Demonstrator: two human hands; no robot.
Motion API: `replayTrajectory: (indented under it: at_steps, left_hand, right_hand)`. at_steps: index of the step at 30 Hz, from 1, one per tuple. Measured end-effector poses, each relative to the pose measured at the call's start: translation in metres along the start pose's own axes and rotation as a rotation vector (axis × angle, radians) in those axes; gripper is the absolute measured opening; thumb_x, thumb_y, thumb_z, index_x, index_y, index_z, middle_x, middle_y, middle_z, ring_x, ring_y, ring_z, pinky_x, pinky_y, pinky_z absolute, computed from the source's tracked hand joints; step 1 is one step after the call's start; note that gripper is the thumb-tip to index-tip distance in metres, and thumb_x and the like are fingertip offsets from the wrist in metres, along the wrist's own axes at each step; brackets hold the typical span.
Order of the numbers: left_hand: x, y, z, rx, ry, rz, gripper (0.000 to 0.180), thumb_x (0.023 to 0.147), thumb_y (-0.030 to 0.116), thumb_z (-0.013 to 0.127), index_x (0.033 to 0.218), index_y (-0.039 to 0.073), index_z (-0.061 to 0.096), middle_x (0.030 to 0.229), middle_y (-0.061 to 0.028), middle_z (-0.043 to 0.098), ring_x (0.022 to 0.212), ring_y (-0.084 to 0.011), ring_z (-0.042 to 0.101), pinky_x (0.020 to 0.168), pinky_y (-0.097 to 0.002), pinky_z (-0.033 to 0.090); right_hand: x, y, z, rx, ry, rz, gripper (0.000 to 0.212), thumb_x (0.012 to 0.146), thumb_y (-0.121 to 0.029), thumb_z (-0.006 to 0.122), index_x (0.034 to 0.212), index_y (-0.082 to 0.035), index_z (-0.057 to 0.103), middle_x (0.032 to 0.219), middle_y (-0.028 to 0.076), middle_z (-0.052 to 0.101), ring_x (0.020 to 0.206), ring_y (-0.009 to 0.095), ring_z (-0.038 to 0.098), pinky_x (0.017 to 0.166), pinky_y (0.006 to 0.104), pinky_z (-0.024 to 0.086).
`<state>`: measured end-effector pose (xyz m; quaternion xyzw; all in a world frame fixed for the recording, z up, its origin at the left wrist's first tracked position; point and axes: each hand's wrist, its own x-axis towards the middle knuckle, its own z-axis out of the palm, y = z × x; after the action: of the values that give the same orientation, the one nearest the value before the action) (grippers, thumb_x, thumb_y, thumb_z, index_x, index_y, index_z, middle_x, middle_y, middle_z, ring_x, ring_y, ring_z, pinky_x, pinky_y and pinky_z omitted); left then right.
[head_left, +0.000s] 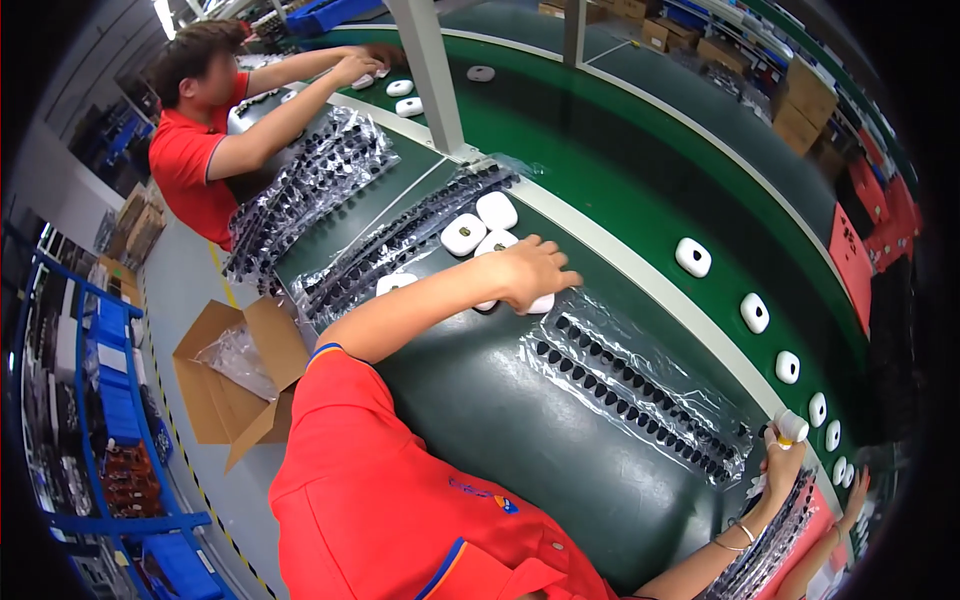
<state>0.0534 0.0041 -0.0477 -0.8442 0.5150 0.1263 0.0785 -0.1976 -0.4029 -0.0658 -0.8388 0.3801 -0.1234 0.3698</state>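
Observation:
My left hand [530,272] reaches palm down over a cluster of white rounded-square devices, its fingers apart. One white device [541,304] shows beneath it, and the thumb is hidden. Beside it lie more white devices, one [463,235] with a small greenish centre. At the far right, my right hand [783,466] is closed on a white rounded device [791,425] turned edge-on, with a bit of yellow at the fingertips. Between my hands, a clear plastic sheet [640,385] with rows of small black pads lies on the dark green table [470,375].
A green conveyor [630,190] carries spaced white devices past the table's far edge. A co-worker [200,130] in red works at the left; another person's hand [858,495] is at the right. More black-pad sheets [310,180] lie at left. An open carton [225,400] stands below.

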Motion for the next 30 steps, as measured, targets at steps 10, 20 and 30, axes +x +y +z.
replayTrajectory:
  at_steps: [10,20,30]
  left_hand:
    - [0.036,0.025,-0.006,-0.917,0.591,0.2,0.049,0.061,0.013,0.074,0.106,0.008,0.054,0.097,-0.0108,0.055,0.091,-0.0241,0.056,0.083,-0.0351,0.045]
    - [0.069,0.147,-0.035,-1.543,0.07,0.232,0.052,0.064,0.01,0.076,0.106,0.007,0.045,0.076,-0.0029,0.058,0.055,-0.0069,0.054,0.044,-0.0213,0.043]
    - [0.079,0.156,-0.029,-1.738,0.099,0.39,0.058,0.067,0.003,0.074,0.115,0.006,0.042,0.1,-0.0038,0.054,0.092,-0.0119,0.055,0.076,-0.0259,0.049]
  right_hand:
    - [-0.061,-0.08,0.032,0.318,0.01,-0.174,0.027,0.075,-0.014,0.068,0.097,-0.001,0.06,0.074,0.002,0.059,0.039,0.004,0.04,0.035,0.0174,0.029]
    - [-0.084,-0.125,0.058,0.374,-0.071,-0.549,0.025,0.071,0.001,0.065,0.094,-0.002,0.055,0.084,0.0,0.057,0.073,0.005,0.053,0.06,0.0204,0.046]
    - [-0.082,-0.114,0.056,0.419,-0.109,-0.48,0.027,0.071,0.001,0.065,0.095,-0.002,0.053,0.085,0.001,0.056,0.076,0.007,0.053,0.067,0.0218,0.046]
